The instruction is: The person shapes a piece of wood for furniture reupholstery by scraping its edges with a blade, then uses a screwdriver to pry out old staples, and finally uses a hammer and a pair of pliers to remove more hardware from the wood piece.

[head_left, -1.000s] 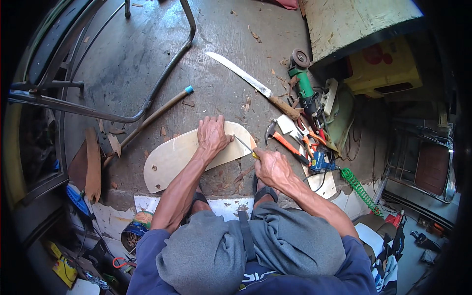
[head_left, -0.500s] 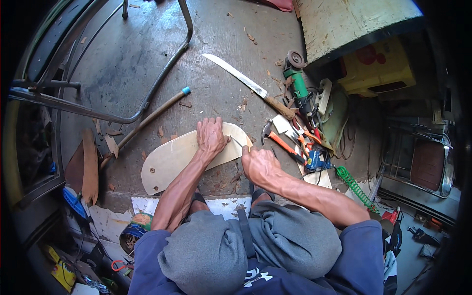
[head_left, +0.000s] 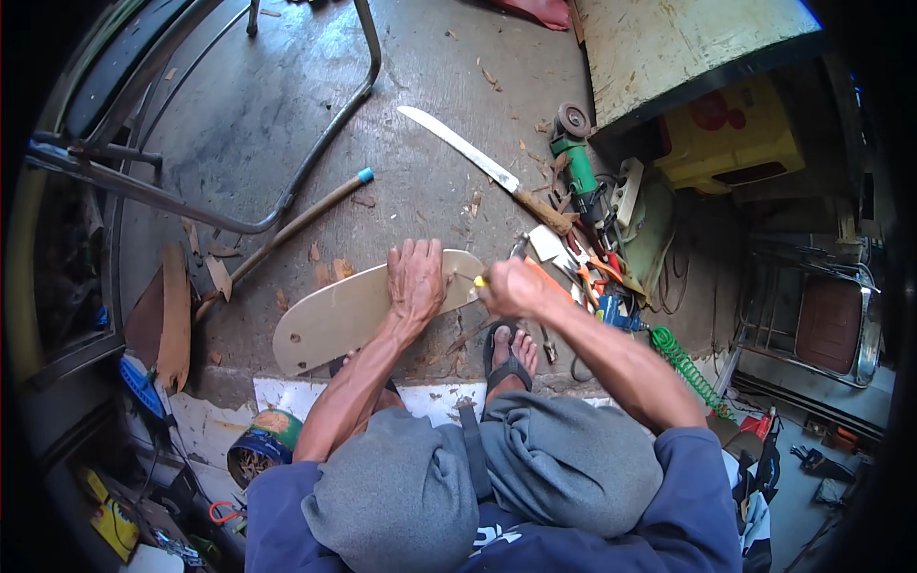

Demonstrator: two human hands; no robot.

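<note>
A pale, rounded wooden board (head_left: pixel 330 320) lies slanted in front of my feet, with small round holes near its left end. My left hand (head_left: pixel 416 282) grips it near the right part, fingers stretched over its far edge. In my closed right hand (head_left: pixel 521 289) is a screwdriver-like tool (head_left: pixel 480 282) with a yellow handle end and a thin metal shaft. The shaft points left at the board's right end; whether its tip touches cannot be made out. Just beyond my right hand, a hammer (head_left: pixel 546 277) with an orange handle is partly hidden.
A long knife (head_left: pixel 458 145) with a wooden handle lies ahead. To the right are a green angle grinder (head_left: pixel 576 158), pliers, a blue tool (head_left: pixel 619 313) and a green coiled hose (head_left: pixel 690 363). A wooden pole (head_left: pixel 296 224) and a metal chair frame (head_left: pixel 330 138) are at left.
My right hand has shifted right with the tool, whose shaft has drawn back from the board. The board appears more tilted. My right foot now shows below it.
</note>
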